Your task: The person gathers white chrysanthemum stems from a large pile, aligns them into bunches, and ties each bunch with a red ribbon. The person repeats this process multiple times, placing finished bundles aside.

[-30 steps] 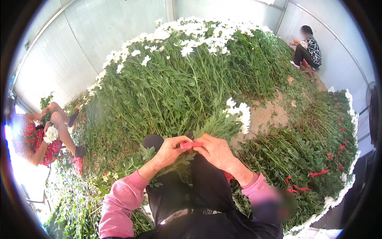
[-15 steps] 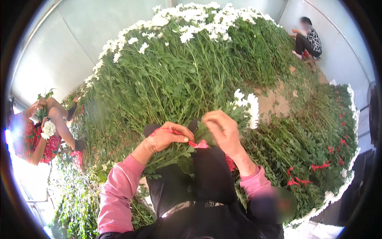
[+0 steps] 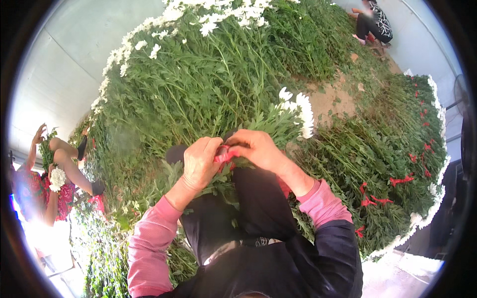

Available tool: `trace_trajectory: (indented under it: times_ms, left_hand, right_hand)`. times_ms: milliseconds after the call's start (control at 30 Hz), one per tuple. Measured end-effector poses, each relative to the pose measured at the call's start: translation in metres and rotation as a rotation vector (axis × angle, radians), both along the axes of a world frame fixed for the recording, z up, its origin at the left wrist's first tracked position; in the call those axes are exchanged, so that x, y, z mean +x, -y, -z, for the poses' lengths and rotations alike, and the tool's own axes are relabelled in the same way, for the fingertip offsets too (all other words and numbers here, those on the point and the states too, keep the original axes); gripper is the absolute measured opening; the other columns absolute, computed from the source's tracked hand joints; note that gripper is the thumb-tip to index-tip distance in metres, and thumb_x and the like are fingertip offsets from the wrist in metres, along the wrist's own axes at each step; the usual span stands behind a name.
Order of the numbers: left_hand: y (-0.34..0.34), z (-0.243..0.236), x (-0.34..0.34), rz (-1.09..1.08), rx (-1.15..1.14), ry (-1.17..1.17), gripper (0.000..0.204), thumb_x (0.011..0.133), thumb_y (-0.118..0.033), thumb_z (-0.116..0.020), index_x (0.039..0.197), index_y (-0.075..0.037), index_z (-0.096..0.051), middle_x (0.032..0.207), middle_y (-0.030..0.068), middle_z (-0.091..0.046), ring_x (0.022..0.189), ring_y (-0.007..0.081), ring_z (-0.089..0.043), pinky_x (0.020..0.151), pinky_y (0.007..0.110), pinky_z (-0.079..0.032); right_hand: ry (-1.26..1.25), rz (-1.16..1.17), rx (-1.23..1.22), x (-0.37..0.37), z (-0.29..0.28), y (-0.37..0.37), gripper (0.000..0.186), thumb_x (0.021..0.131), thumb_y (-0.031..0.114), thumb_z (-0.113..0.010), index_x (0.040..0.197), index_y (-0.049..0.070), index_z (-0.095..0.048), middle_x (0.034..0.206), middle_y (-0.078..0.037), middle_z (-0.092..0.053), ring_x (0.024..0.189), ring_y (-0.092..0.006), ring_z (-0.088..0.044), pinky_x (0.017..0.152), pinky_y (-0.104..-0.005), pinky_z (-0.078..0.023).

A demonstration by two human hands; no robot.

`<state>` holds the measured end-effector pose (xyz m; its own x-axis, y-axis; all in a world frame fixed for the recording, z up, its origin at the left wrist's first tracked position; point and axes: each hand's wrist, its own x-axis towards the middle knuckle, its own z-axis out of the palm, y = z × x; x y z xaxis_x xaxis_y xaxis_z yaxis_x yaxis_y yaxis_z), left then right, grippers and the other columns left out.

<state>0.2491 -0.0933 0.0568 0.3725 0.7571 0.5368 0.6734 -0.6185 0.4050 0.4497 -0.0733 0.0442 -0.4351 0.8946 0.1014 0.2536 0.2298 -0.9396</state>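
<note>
A bunch of white chrysanthemums [image 3: 304, 115] lies across my lap, its heads to the right and its leafy stems running left under my hands. Around the stems goes a red strip [image 3: 226, 155], which looks like thin ribbon or plastic. My left hand [image 3: 199, 160] pinches the strip from one side, fingers closed. From the other side my right hand [image 3: 259, 150] grips it too, thumb and fingers pressed together. The two hands nearly touch, and whether the strip is knotted is hidden between them.
A large heap of white chrysanthemums [image 3: 198, 94] spreads ahead. To the right lie bunches with red ties [image 3: 400, 181]. At far left a person in red [image 3: 37, 191] holds flowers; another person [image 3: 375, 25] sits at back right by the pale wall [image 3: 422, 44].
My right hand has come down and left from above the stems to the red strip, meeting my left hand. The view has shifted, so the heap appears higher.
</note>
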Motion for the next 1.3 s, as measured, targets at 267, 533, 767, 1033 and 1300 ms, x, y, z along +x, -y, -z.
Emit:
trace_trajectory:
  times_ms: [267,533,767,1033,1300]
  left_hand:
    - [-0.002,-0.017,-0.011,0.189,-0.202,-0.064,0.018,0.079,-0.001,-0.069,0.094,-0.004,-0.059,0.082,0.0135,-0.056,0.079,0.0355,-0.06,0.067,0.044,-0.048]
    - [0.031,-0.021,-0.037,0.288,-0.116,-0.335,0.019,0.071,0.001,-0.059,0.089,-0.004,-0.055,0.078,0.0128,-0.048,0.075,0.0344,-0.051,0.067,0.045,-0.042]
    - [0.11,-0.039,-0.078,-0.207,-0.44,-0.296,0.089,0.052,-0.02,-0.09,0.132,-0.004,-0.054,0.135,0.0228,-0.055,0.12,0.0442,-0.053,0.106,0.053,-0.037]
    - [0.062,-0.012,-0.139,-0.308,-0.063,-0.334,0.054,0.064,0.006,-0.076,0.115,-0.004,-0.066,0.101,0.0155,-0.068,0.094,0.0382,-0.066,0.082,0.044,-0.051]
    - [-0.024,-0.115,-0.004,-0.135,0.491,-0.316,0.08,0.07,-0.003,-0.078,0.143,-0.013,-0.049,0.153,0.0114,-0.044,0.143,0.0347,-0.036,0.119,0.049,-0.027]
  right_hand:
    - [0.089,-0.079,-0.025,0.006,-0.009,-0.003,0.012,0.086,0.001,-0.07,0.097,0.0,-0.066,0.094,-0.008,-0.067,0.084,-0.0168,-0.067,0.072,-0.0296,-0.052]
    - [0.348,0.047,0.428,0.021,-0.009,0.02,0.021,0.08,0.001,-0.069,0.095,0.003,-0.055,0.098,-0.014,-0.054,0.094,-0.0357,-0.06,0.077,-0.0431,-0.051]
    - [0.57,0.023,0.713,0.026,-0.031,0.04,0.063,0.069,0.035,-0.083,0.118,0.005,-0.056,0.124,-0.015,-0.053,0.113,-0.0319,-0.053,0.091,-0.0481,-0.044]
    - [0.743,0.227,1.074,0.026,-0.019,0.029,0.024,0.084,0.017,-0.059,0.109,0.017,-0.06,0.082,-0.002,-0.057,0.086,-0.0229,-0.058,0.09,-0.0429,-0.04]
    - [1.532,0.744,1.027,0.245,-0.191,0.041,0.039,0.084,0.015,-0.074,0.119,0.028,-0.062,0.092,0.002,-0.061,0.095,-0.0139,-0.06,0.091,-0.0388,-0.042]
